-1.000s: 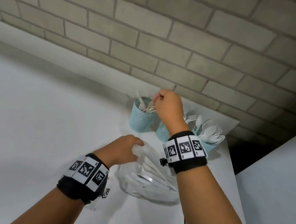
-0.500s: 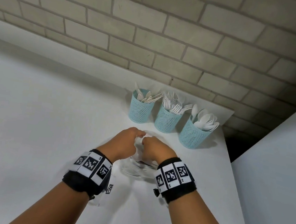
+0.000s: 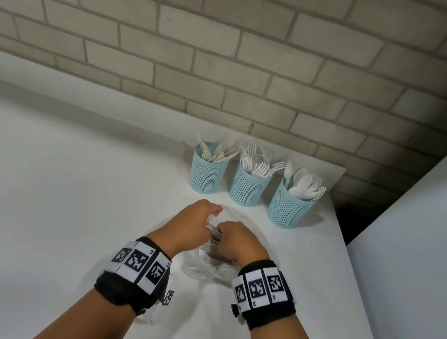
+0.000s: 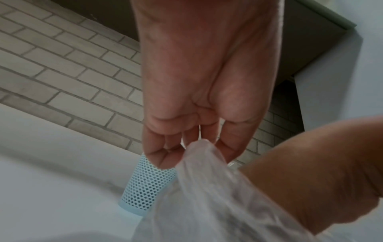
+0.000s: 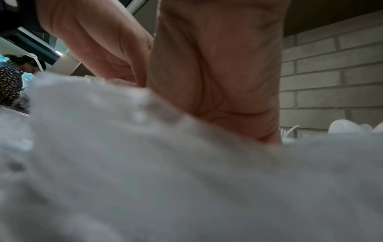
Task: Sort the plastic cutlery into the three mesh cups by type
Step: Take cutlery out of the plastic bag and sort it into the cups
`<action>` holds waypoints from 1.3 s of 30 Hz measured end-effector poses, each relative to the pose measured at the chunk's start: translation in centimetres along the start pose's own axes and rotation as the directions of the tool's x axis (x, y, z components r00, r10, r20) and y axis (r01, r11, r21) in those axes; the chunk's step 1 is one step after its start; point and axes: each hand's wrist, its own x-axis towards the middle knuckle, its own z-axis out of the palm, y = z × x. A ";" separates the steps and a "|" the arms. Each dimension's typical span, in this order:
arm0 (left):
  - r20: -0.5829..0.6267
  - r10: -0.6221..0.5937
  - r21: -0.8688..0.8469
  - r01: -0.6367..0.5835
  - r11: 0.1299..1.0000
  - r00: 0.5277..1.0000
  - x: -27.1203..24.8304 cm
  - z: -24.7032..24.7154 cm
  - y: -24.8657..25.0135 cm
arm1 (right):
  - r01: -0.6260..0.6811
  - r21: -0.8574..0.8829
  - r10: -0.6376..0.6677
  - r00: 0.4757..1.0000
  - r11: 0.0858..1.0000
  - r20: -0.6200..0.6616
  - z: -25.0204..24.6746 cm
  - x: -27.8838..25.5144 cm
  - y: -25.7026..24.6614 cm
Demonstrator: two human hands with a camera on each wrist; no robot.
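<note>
Pinching the bag (image 4: 209, 165) mouth, the left hand (image 3: 191, 229) holds it up while the right hand (image 3: 235, 242), back from the knife cup (image 3: 207, 174), delves inside, its grip hidden. Next piece, I judge; cups at twelve o'clock, cutlery (image 3: 203, 269) bagged.

A pale brick wall (image 3: 231, 56) rises behind the white counter (image 3: 41, 202), with a white panel (image 3: 419, 252) at right.

left hand (image 3: 195, 226): fingers pinched, lowered | right hand (image 3: 237, 241): knuckles up, fingers hidden, beside left
</note>
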 end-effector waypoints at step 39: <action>-0.038 -0.001 -0.044 -0.001 0.999 0.999 -0.5 -1.1 -1.6 | 0.161 0.086 -0.151 0.982 0.983 -0.109 0.2 0.6 0.6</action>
